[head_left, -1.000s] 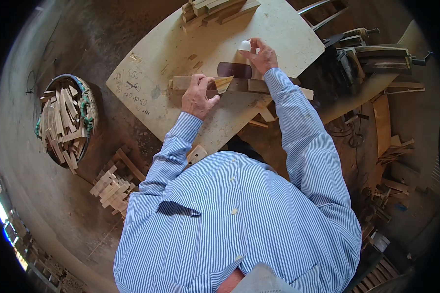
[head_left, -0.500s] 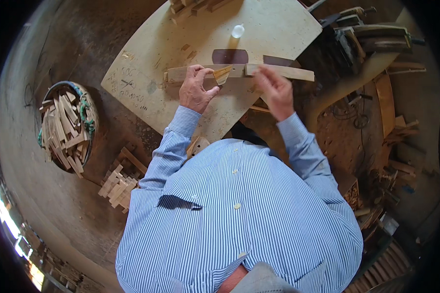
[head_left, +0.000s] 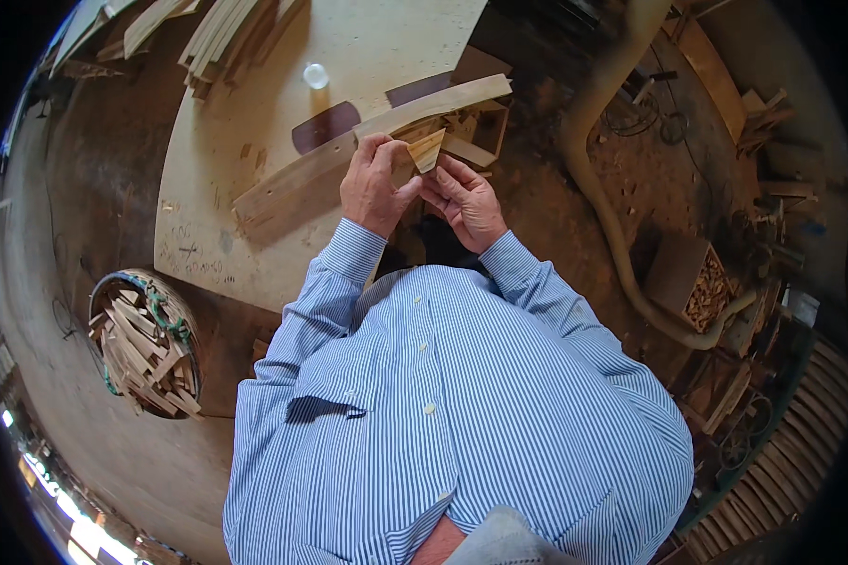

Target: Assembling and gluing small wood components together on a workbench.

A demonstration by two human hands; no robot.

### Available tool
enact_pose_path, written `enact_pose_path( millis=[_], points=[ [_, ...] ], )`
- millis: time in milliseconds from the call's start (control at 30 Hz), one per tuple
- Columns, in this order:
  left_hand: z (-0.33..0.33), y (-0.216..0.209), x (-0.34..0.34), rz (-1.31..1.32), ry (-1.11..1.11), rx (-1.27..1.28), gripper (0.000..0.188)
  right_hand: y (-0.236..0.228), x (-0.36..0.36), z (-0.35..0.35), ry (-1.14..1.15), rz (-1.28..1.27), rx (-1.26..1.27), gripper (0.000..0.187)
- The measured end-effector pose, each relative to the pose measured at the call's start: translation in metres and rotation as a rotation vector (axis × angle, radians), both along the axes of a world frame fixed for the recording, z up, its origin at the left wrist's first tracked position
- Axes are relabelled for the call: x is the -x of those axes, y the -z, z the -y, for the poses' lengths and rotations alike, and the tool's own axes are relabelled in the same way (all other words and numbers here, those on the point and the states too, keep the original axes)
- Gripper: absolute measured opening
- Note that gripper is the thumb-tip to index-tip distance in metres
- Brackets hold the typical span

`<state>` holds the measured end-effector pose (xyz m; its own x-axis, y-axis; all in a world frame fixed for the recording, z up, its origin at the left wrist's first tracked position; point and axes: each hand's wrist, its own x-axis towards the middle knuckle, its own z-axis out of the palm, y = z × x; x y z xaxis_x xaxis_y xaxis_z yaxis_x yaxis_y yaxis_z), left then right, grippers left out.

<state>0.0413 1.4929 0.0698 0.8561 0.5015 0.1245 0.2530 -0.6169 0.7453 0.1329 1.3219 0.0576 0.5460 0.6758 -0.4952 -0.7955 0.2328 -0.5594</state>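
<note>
A small wedge-shaped wooden block [head_left: 426, 149] with striped grain is held up over the table's near edge. My left hand [head_left: 375, 188] pinches it from the left between thumb and fingers. At its lower right corner my right hand [head_left: 471, 205] closes its fingertips on it; the exact contact is partly hidden. Just beyond the hands, a long wooden board [head_left: 292, 186] lies slantwise on the tabletop [head_left: 217, 141]. Another pale wooden strip [head_left: 443, 102] reaches right from its far end.
A dark rounded plate [head_left: 326, 128] and a small white round object [head_left: 316, 76] lie farther back, near stacked wooden strips [head_left: 226, 38]. An open wooden box [head_left: 485, 137] sits beyond my right hand. A basket of offcuts [head_left: 146, 348] stands left; a thick hose [head_left: 608, 207] runs right.
My right hand has come left and down to the wooden block, where its fingers now close. My left hand still holds the block. The view has turned, so the table appears rotated.
</note>
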Motion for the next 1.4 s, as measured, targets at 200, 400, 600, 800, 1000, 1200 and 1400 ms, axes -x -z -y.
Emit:
enact_pose_path(
  millis=[200,400,600,800,1000,1200,1400],
  points=[
    [0.021,-0.001,-0.043,-0.061,0.035,-0.067,0.053,0.017,-0.033,0.017,0.075,0.065,0.069,0.045],
    [0.042,0.002,-0.081,-0.103,0.063,-0.116,0.054,0.033,-0.064,0.034,0.122,0.039,0.046,0.041],
    [0.056,0.007,-0.102,-0.144,0.092,-0.069,0.059,0.039,-0.083,0.049,0.133,-0.011,0.067,0.040],
    [0.062,0.003,-0.105,-0.159,0.116,-0.075,0.070,0.050,-0.100,0.059,0.129,-0.040,0.028,0.040],
    [0.032,-0.026,-0.087,-0.197,0.055,-0.036,0.053,0.082,-0.107,0.063,0.130,0.010,0.091,0.039],
    [-0.035,-0.026,-0.119,-0.170,0.104,-0.104,0.037,0.118,-0.097,0.032,0.186,0.097,0.078,0.039],
    [-0.070,-0.007,-0.136,-0.222,0.406,0.033,0.032,0.108,-0.089,-0.004,0.254,0.100,0.183,0.039]
  ],
)
